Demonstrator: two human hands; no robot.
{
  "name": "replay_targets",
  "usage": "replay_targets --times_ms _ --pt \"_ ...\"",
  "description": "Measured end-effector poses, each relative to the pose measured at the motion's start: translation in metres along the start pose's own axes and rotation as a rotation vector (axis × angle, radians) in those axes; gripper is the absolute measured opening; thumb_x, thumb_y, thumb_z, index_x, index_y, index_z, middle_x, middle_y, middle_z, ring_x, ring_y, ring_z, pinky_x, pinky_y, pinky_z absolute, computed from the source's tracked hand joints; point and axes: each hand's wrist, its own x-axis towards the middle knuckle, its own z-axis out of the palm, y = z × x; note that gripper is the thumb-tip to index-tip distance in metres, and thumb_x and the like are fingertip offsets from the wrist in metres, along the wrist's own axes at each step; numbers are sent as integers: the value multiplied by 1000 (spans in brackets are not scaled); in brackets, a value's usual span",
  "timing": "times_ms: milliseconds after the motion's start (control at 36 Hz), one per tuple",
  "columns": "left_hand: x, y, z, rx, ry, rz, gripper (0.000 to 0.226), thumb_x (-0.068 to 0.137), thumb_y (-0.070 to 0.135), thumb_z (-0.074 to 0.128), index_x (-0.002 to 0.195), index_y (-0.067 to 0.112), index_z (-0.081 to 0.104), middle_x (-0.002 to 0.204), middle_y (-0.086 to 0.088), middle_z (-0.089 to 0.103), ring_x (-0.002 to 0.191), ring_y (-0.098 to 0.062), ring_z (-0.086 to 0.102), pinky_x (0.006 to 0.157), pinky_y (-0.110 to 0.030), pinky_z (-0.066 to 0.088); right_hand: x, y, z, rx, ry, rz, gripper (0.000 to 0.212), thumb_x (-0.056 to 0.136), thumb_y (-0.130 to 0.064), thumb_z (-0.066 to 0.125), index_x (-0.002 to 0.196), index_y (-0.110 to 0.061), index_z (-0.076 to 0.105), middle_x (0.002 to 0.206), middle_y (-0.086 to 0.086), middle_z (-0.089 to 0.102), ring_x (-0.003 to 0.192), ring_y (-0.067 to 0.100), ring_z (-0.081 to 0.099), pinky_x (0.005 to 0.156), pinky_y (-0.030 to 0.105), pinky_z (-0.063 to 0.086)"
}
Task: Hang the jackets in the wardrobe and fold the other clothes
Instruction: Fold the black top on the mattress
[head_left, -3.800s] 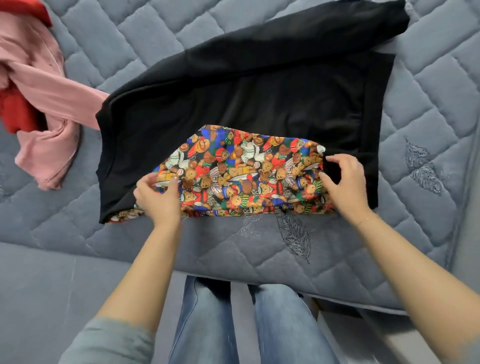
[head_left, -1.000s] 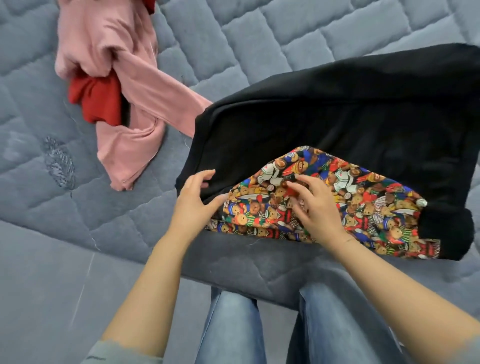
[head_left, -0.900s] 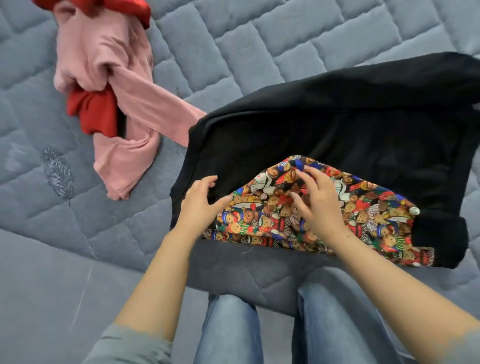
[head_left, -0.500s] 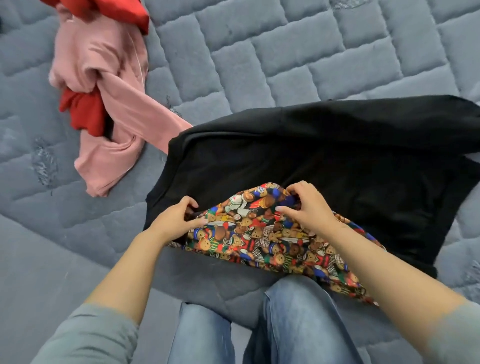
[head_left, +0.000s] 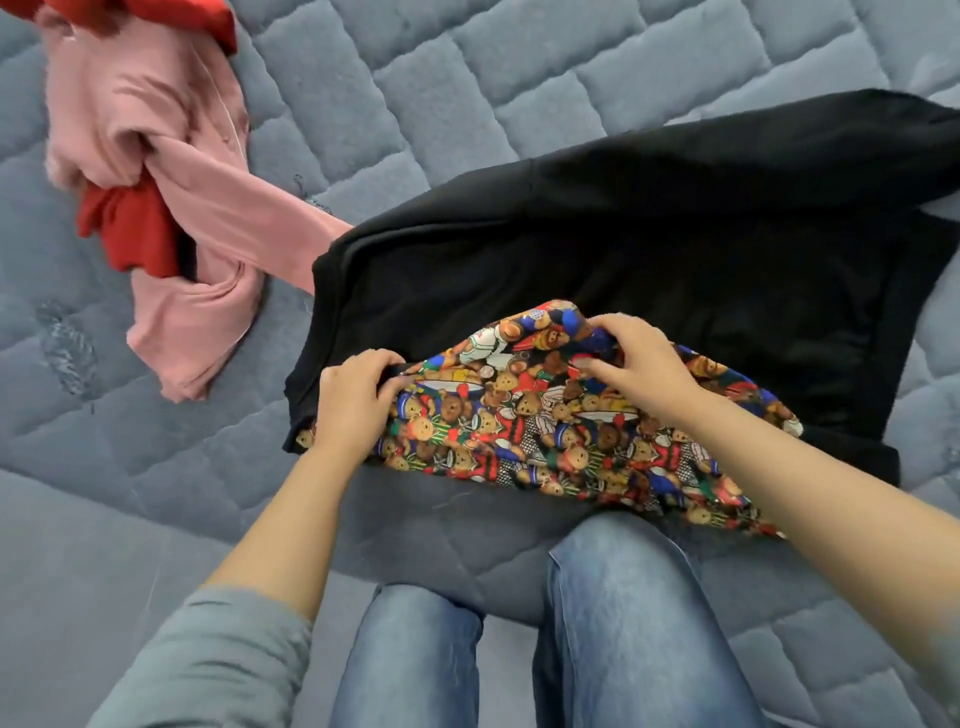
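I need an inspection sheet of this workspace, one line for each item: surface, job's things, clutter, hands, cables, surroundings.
Surface: grey quilted mattress.
Job's things: black garment spread flat, its teddy-bear print lining turned up at the near edge; pink garment crumpled at far left, tangled with a red garment.
Clutter: nothing seen.
Hands: left hand and right hand each have a grip on the print lining.
Cables: nothing seen.
Surroundings: grey floor; the person's jeans.

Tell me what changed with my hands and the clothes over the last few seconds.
Both hands moved left along the black garment's bear-print fabric. The right hand, formerly at its right end, now bunches its upper edge; the left hand grips the left edge. The pink and red clothes stayed piled on the mattress.
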Motion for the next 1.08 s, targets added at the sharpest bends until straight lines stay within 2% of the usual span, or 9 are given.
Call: replay_targets --times_ms 139,278,444,528,639,778,833,944,1083 --pt "-16 7 23 115 170 -1 36 93 18 61 127 8 58 127 -14 54 117 -34 50 100 -47 35 -26 -1 28 -293 347 -180 62 91 -20 66 145 -6 40 151 15 38 140 31 34 116 44 26" --pt "-39 15 59 228 49 403 55 98 42 45 149 26 33 159 -8 27 147 -24 21 115 -58 15 -50 8 81 -538 143 -495 49 100 -34 44 147 -21 42 156 6 32 145 28 27 118 50 20" --pt "-30 -11 81 380 -208 266 69 92 65 12 151 31 3 160 2 -11 145 -11 -22 109 -56 -26 -46 66 52 -695 0 -402 57 100 -49 26 152 -26 26 158 3 25 146 24 24 118 51 15" --pt "-29 -5 73 383 -257 247 72 91 67 4 154 32 -1 160 3 -20 145 -11 -28 108 -55 -28 -50 81 24 -665 -25 -391 57 100 -46 26 150 -19 29 156 6 28 145 24 25 119 43 10" --pt "-26 35 45 176 -24 233 53 94 43 44 141 19 48 159 -8 26 146 -25 19 116 -58 1 -48 72 -5 -377 34 -387 45 96 -14 58 139 -5 50 146 13 47 135 29 44 113 41 35" --pt "38 121 17 -14 261 358 45 88 15 68 131 13 55 141 -9 48 127 -26 45 107 -46 32 -19 55 -57 139 323 50 24 96 -8 54 117 -13 66 113 -3 66 107 12 61 93 29 50" --pt "75 154 9 48 238 392 55 88 20 69 138 16 49 147 -9 43 134 -27 39 110 -47 28 5 57 -80 330 380 242 24 96 -10 54 117 -16 64 113 -3 65 108 12 60 92 20 47" --pt "148 191 7 236 -105 309 79 87 42 67 152 34 24 162 -1 12 149 -25 5 117 -55 -1 54 69 -125 938 494 543 45 98 -18 53 141 -13 39 128 5 53 114 20 57 92 33 51" --pt "186 190 9 134 -89 274 53 85 40 71 133 30 51 135 -3 49 126 -26 42 102 -44 30 104 77 -173 1344 521 463 18 96 -11 47 111 -19 52 108 -3 58 106 16 58 95 37 45"
